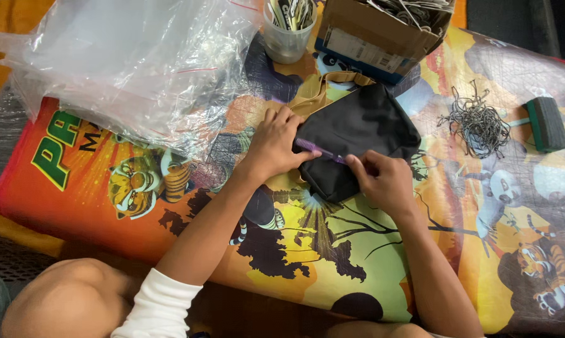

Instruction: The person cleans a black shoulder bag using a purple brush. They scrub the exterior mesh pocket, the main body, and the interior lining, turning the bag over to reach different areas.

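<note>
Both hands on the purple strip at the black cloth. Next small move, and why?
Probably press the purple strip flat against the black cloth. The left hand pins one end and the right hand pinches the other, and the strip lies along the cloth's edge, so both grips are already placed for it.

This looks like home piecework on a low cartoon-printed table (94, 181). On it lie a heap of wire hooks (476, 125), a cardboard box (376, 34), a plastic cup (287, 31) and clear plastic bags (126, 62).
</note>
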